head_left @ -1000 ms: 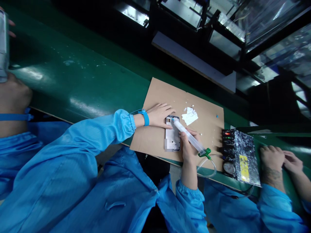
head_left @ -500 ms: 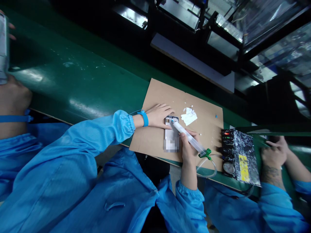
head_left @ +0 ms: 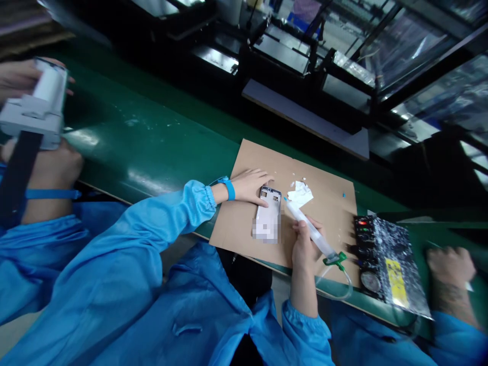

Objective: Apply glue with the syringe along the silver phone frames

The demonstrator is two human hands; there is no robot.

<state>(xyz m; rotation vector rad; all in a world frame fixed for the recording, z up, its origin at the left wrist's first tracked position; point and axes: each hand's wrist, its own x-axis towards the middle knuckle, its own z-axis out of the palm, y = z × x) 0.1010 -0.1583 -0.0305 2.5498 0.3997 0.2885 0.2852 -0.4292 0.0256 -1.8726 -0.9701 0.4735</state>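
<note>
The phone frame (head_left: 271, 211) lies on the cardboard sheet (head_left: 236, 223), the left hand (head_left: 249, 186) at its 10 o'clock, spread wide, thumb over the edge. The right hand (head_left: 307, 241) grips a clear syringe (head_left: 312, 231), its blue tip near the frame's edge towards 2 o'clock. A torn white paper (head_left: 300, 194) sits at 2 o'clock; farther out at 4, a gauged box (head_left: 396, 269) stands on the green surface (head_left: 152, 137).

The smock (head_left: 152, 315) is shiny blue; its cuffs (head_left: 209, 198) are gathered; the wristband (head_left: 231, 189), blue too.
</note>
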